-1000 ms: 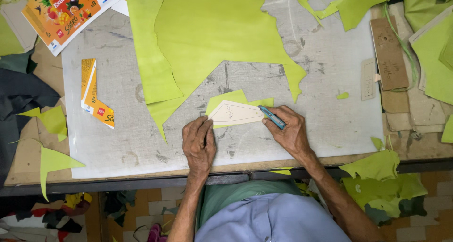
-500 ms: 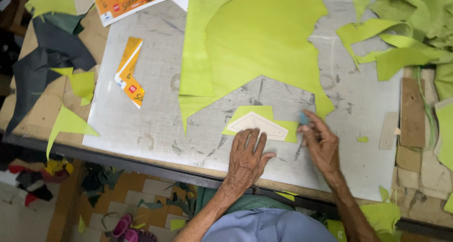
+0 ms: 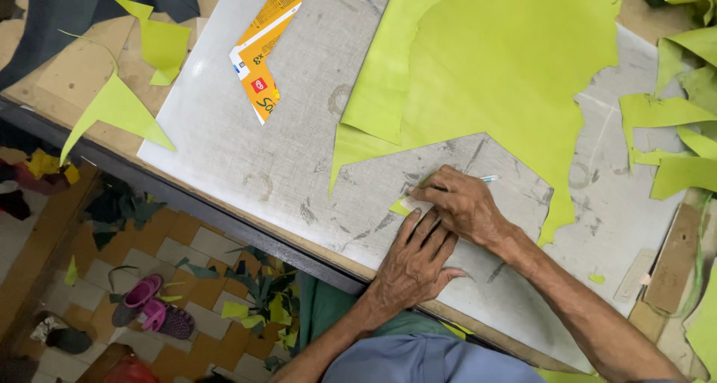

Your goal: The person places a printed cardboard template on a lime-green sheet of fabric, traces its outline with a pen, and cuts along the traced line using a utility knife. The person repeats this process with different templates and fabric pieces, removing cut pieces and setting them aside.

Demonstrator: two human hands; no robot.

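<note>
Where scraps lie, grey cutting board (image 3: pixel 276 151)

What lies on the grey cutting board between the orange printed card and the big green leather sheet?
In the head view, nothing lies there: between the orange printed card and the green leather sheet only the scratched cutting board shows.

head cam | looks steeply down | close over cutting table (image 3: pixel 246 151) edge, floor (image 3: pixel 149 263) below

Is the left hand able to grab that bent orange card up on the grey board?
Probably yes: nothing lies between the left hand and the orange card on the bare grey board, though it looks a long stretch.
</note>
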